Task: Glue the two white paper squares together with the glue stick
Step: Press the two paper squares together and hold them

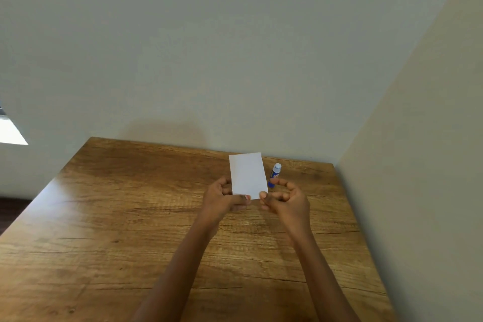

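The white paper (247, 174) is held up off the tabletop (130, 217), over its far right part, and it reads as a single sheet from here; whether both squares are stacked in it I cannot tell. The left hand (223, 195) pinches the lower left corner, thumb pressed on the front, and the right hand (283, 197) pinches the lower right corner with its other fingers curled loosely.

The glue stick (274, 174) stands upright just behind the paper's right edge, close to the far edge of the tabletop and near the right fingers. Its cap looks on.

I would worry about that stick: a sweep of the right hand or the paper's edge could tip it and send it rolling. If two sheets are in the pinch, they could slide out of line, since only the bottom corners are gripped. Glue, if already on, might grab crooked.

Walls (405, 138) close off the far and right sides. Open wood lies left and toward the person.
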A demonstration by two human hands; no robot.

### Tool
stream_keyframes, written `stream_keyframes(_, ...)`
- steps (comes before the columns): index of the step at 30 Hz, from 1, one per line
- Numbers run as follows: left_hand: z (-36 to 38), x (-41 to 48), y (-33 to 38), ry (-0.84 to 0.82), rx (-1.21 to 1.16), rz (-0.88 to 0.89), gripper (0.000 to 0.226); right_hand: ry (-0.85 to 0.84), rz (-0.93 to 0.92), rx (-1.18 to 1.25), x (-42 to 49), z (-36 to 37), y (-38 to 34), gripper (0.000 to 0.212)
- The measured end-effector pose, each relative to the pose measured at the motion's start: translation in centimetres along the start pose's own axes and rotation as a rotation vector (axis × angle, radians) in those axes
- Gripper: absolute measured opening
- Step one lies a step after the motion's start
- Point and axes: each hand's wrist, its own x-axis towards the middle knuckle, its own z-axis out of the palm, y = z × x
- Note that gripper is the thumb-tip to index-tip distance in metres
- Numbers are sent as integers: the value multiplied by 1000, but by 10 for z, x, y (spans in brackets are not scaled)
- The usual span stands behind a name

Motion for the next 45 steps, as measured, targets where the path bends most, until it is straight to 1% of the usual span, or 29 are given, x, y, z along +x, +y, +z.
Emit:
stream_keyframes(3, 1, 1, -3, -1, -12, -7, 55, -30, 15, -33, 2, -3, 3, 31)
stream_keyframes(6, 2, 1, -4, -1, -9, -1, 49, -67, 48, -3, 3, -6, 5, 26)
stream_keyframes(8, 1, 1, -4, 1, 1, 21, 48, -102, 92, 55, 3, -7, 5, 27)
stream_keyframes(11, 0, 1, -5, 1, -1, 71, 44, -141, 170, 221, 3, -5, 4, 25)
stream_keyframes(13, -1, 1, -5, 2, -45, 106, 36, -148, 197, 312, 1, -1, 2, 20)
stream_keyframes(16, 2, -2, -6, 21, -139, 143, 28, -149, 210, 392, -1, 4, 2, 20)
stream_keyframes(22, 27, -10, -11, 60, -326, 130, 29, -168, 234, 461, -4, 11, 2, 19)
stream_keyframes(25, 32, -10, -10, 79, -357, 113, 28, -165, 251, 486, -5, 12, 1, 16)
stream_keyframes(27, 30, -9, -8, 91, -367, 98, 29, -176, 263, 499, -4, 11, 0, 21)
stream_keyframes(32, 24, -8, -2, 80, -372, 80, 28, -230, 279, 450, -5, 12, -1, 28)
stream_keyframes(35, 18, -6, 0, 88, -349, 70, 29, -334, 280, 389, -6, 7, -4, 34)
stream_keyframes(37, 13, -5, 1, 69, -300, 71, 26, -375, 274, 349, -6, 4, -7, 38)
stream_keyframes(41, 4, -3, 5, 9, -237, 57, 22, -357, 240, 303, -3, -3, -12, 37)
stream_keyframes(45, -7, -1, 9, 3, -142, -2, 19, -253, 250, 381, 6, -20, -15, 31)
